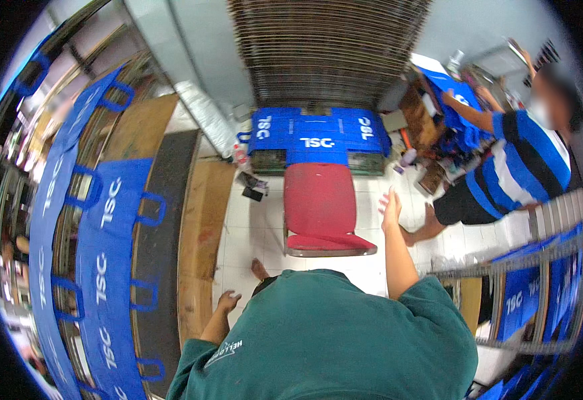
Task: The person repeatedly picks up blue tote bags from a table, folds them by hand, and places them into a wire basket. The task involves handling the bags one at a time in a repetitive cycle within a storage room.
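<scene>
From where I'm standing there's a huge drying rack (331,57) at 12 o'clock, a co-worker (519,160) in stripes around 2, metal shelving (496,303) near 4, plus crinkly silvery sheeting (205,120) between 10 and 11.

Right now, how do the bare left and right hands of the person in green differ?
The bare left hand is near the long brown wooden surface, while the bare right hand is near the red padded chair. The right hand is farther forward than the left hand. Both look open and empty.
</scene>
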A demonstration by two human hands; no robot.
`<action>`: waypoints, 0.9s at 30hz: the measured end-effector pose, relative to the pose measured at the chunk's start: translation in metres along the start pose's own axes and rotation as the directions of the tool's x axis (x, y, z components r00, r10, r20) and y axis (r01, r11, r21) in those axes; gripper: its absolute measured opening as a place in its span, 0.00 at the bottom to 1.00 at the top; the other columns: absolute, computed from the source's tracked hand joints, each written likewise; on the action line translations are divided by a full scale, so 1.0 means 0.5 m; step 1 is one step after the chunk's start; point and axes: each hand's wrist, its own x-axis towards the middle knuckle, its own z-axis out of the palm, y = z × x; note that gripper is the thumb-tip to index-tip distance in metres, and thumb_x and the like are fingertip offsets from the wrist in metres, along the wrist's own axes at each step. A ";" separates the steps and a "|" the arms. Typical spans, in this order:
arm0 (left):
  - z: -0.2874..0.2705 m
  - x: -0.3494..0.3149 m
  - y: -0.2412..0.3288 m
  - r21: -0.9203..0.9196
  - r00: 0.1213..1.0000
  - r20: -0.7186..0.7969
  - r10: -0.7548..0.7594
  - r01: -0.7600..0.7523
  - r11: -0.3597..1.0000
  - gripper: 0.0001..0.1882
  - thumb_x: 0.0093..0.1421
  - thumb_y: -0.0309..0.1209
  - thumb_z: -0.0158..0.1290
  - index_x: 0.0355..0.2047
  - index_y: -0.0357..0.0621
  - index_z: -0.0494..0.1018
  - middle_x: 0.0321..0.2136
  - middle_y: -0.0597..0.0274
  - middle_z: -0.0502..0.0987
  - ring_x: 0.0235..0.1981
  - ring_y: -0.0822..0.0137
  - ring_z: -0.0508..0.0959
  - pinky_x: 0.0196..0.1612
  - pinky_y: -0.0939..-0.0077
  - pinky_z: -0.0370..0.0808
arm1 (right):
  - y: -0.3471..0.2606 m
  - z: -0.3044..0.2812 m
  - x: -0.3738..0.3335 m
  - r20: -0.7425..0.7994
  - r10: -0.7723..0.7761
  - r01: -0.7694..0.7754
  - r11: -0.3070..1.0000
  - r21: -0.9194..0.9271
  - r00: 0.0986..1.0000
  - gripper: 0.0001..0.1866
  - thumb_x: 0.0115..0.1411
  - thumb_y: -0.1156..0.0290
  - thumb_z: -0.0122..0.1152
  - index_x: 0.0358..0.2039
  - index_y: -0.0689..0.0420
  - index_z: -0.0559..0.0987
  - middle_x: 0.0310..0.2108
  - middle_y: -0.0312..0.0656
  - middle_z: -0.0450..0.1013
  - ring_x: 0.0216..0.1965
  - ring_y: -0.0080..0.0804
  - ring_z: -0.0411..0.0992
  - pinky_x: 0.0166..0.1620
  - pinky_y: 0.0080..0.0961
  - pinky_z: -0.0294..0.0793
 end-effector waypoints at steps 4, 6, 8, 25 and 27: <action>-0.008 0.071 -0.134 -0.051 0.997 0.022 -0.080 0.081 0.995 0.34 0.46 0.54 0.55 0.47 0.43 0.70 0.48 0.46 0.70 0.51 0.52 0.69 0.54 0.65 0.64 | -0.154 -0.087 0.065 -0.102 -0.003 0.026 0.974 0.227 0.995 0.48 0.48 0.31 0.47 0.60 0.55 0.57 0.56 0.48 0.58 0.53 0.39 0.60 0.51 0.42 0.59; -0.029 0.019 0.013 0.216 0.998 0.039 -0.057 0.047 0.975 0.34 0.46 0.54 0.55 0.48 0.42 0.70 0.48 0.47 0.70 0.51 0.51 0.69 0.55 0.65 0.64 | -0.229 -0.130 0.072 -0.122 -0.024 0.051 0.973 0.224 0.992 0.50 0.47 0.30 0.46 0.61 0.56 0.55 0.59 0.48 0.55 0.56 0.40 0.57 0.55 0.45 0.54; -0.047 0.015 0.033 0.107 0.998 0.038 -0.049 0.045 0.993 0.32 0.47 0.50 0.57 0.48 0.41 0.69 0.45 0.45 0.72 0.48 0.52 0.71 0.51 0.66 0.67 | -0.257 -0.139 0.105 -0.080 -0.014 0.034 0.965 0.261 0.997 0.51 0.46 0.30 0.47 0.61 0.56 0.54 0.59 0.47 0.55 0.57 0.40 0.56 0.55 0.45 0.52; -0.054 0.008 0.154 -0.104 0.994 0.085 0.062 -0.053 0.993 0.30 0.49 0.43 0.58 0.49 0.38 0.67 0.35 0.47 0.77 0.37 0.59 0.77 0.40 0.69 0.73 | -0.491 -0.074 0.193 -0.158 0.173 -0.119 0.945 0.303 0.972 0.59 0.42 0.25 0.45 0.61 0.62 0.48 0.59 0.50 0.53 0.61 0.46 0.50 0.57 0.53 0.46; -0.080 -0.043 0.225 -0.058 0.989 0.089 0.115 -0.110 0.992 0.30 0.49 0.43 0.59 0.48 0.38 0.68 0.34 0.48 0.77 0.36 0.60 0.77 0.39 0.70 0.73 | -0.464 -0.098 0.232 -0.128 0.109 -0.069 0.957 0.281 0.986 0.47 0.50 0.32 0.42 0.57 0.61 0.55 0.56 0.50 0.59 0.57 0.46 0.56 0.56 0.53 0.48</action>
